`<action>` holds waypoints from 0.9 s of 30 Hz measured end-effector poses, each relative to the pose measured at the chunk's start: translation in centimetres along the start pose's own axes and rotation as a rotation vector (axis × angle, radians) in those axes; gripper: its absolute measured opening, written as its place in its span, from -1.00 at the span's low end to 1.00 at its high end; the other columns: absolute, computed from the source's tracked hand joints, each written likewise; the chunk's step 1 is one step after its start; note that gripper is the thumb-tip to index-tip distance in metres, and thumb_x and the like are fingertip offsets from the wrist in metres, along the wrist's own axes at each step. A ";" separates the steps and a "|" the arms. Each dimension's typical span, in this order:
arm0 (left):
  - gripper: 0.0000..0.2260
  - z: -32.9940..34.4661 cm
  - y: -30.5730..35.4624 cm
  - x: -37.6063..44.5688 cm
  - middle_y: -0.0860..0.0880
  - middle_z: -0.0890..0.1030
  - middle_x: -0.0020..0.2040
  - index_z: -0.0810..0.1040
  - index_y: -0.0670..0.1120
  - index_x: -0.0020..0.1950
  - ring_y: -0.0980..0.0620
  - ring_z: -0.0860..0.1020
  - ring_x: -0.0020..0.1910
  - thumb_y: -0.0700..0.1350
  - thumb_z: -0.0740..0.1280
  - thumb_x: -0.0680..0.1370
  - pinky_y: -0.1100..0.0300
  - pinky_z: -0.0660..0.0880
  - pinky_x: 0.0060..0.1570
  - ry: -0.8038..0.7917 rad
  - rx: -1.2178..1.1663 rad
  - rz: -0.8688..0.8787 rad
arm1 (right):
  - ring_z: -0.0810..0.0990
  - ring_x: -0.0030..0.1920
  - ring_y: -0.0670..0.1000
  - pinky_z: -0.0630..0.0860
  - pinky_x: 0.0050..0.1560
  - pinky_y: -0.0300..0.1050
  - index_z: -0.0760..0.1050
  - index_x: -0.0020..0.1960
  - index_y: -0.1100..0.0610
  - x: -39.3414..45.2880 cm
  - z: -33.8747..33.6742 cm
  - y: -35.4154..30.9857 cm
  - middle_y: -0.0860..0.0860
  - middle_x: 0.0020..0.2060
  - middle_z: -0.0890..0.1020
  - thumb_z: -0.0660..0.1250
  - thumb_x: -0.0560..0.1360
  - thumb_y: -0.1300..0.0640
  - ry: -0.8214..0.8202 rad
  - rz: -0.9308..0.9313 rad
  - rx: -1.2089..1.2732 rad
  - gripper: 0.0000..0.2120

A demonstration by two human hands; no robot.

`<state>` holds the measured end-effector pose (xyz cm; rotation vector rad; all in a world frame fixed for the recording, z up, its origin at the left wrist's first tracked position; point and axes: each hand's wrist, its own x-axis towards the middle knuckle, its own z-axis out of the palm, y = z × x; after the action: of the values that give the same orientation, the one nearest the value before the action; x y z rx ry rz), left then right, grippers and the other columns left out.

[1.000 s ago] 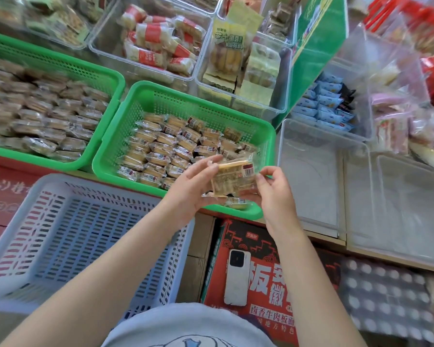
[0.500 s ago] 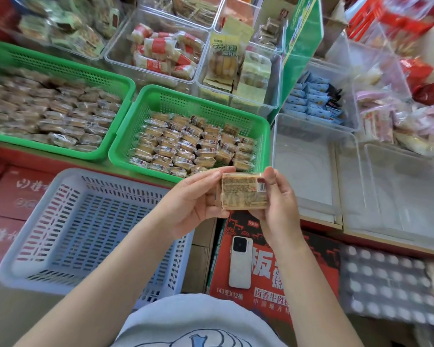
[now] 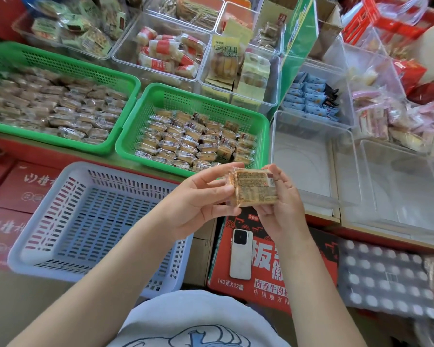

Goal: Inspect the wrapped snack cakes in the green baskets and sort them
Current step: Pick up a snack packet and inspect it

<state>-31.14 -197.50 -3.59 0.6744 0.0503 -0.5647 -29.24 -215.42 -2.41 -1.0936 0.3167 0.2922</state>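
Cake (image 3: 256, 187), wrapped and label side up, was gripped between both hands: left hand (image 3: 198, 199) pinched its left edge, right hand (image 3: 281, 204) was curled round its right. It was held just in front of the nearer green basket (image 3: 161, 96), above the lilac basket's (image 3: 48, 196) corner.

Both bare forearms reach forward from the bottom of the view and meet at the centre. The left hand (image 3: 196, 199) has its thumb and fingers curled round 1 small clear-wrapped square snack cake (image 3: 256, 187), and the right hand (image 3: 282, 200) grips its opposite edge, fingers bent.
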 end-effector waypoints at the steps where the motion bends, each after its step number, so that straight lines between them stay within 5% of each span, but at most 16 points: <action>1: -0.61 -0.3 0.0 0.0 -0.22 0.64 0.22 0.67 -0.06 0.26 -0.09 0.67 0.02 -0.33 0.38 0.47 0.19 0.65 -0.15 -0.009 0.002 -0.009 | 0.37 -0.58 -0.12 0.28 -0.55 -0.29 0.48 -0.07 0.15 -0.1 0.2 0.1 0.05 -0.30 0.63 0.29 0.47 -0.02 0.032 -0.010 0.001 -0.78; 4: -0.51 -1.2 0.0 0.1 -0.24 0.62 0.23 0.57 -0.05 0.38 -0.07 0.66 -0.02 -0.41 0.33 0.50 0.21 0.64 -0.15 0.067 0.042 -0.029 | 0.54 -0.48 -0.09 0.42 -0.53 -0.27 0.46 -0.10 0.16 -0.2 0.6 0.3 0.05 -0.30 0.63 0.33 0.49 -0.01 0.163 -0.068 -0.108 -0.77; 6: -0.51 -1.5 -0.1 0.2 -0.25 0.61 0.21 0.53 -0.07 0.41 -0.07 0.65 -0.06 -0.46 0.25 0.55 0.20 0.63 -0.20 0.151 0.069 -0.039 | 0.66 -0.29 0.02 0.62 -0.30 -0.06 0.46 -0.12 0.14 0.0 0.9 0.6 0.04 -0.29 0.67 0.34 0.56 0.02 0.231 -0.111 -0.248 -0.80; 10: -0.57 -1.4 -0.6 0.4 -0.17 0.66 0.04 0.53 -0.05 0.37 -0.02 0.64 -0.17 -0.23 0.34 0.49 0.18 0.61 -0.29 0.231 0.001 -0.051 | 0.66 -0.19 0.13 0.62 -0.10 0.23 0.50 -0.16 0.12 0.4 1.2 1.2 0.05 -0.27 0.67 0.35 0.58 0.03 0.264 -0.221 -0.454 -0.79; 14: -0.58 -1.4 -0.7 0.7 -0.12 0.70 -0.04 0.49 -0.09 0.30 0.01 0.67 -0.20 -0.26 0.44 0.46 0.23 0.59 -0.33 0.273 0.090 -0.019 | 0.69 -0.18 0.14 0.65 -0.23 0.07 0.55 -0.12 0.06 0.9 1.6 1.6 0.04 -0.24 0.68 0.27 0.63 -0.02 0.261 -0.215 -0.515 -0.78; 17: -0.65 -1.8 -0.6 1.3 -0.18 0.69 0.02 0.48 -0.11 0.19 -0.02 0.68 -0.19 -0.27 0.42 0.43 0.22 0.60 -0.34 0.366 0.003 0.012 | 0.54 -0.38 -0.03 0.44 -0.45 -0.19 0.50 0.12 0.10 1.2 1.4 1.3 0.06 -0.25 0.63 0.22 0.65 -0.04 0.160 -0.120 -0.424 -0.78; 22: -0.66 -3.0 -0.3 1.6 -0.16 0.70 -0.04 0.49 -0.10 0.16 -0.02 0.68 -0.22 -0.29 0.41 0.42 0.24 0.57 -0.38 0.450 -0.075 0.039 | 0.43 -0.39 0.02 0.38 -0.38 -0.11 0.41 0.27 0.08 1.8 1.0 1.1 0.28 -0.21 0.57 0.25 0.65 0.19 -0.062 -0.150 -0.504 -0.80; 27: -0.44 -3.5 0.0 1.8 -0.22 0.66 0.08 0.48 -0.03 0.34 -0.05 0.67 -0.15 -0.29 0.48 0.37 0.20 0.59 -0.28 0.465 0.003 0.011 | 0.37 -0.44 -0.02 0.31 -0.42 -0.12 0.45 0.16 0.16 2.5 1.0 1.2 0.08 -0.33 0.56 0.21 0.64 0.30 -0.034 -0.158 -0.471 -0.87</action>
<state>-29.13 -196.23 -6.71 0.7978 0.4794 -0.3881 -27.33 -213.80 -3.97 -1.5667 0.1299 0.2500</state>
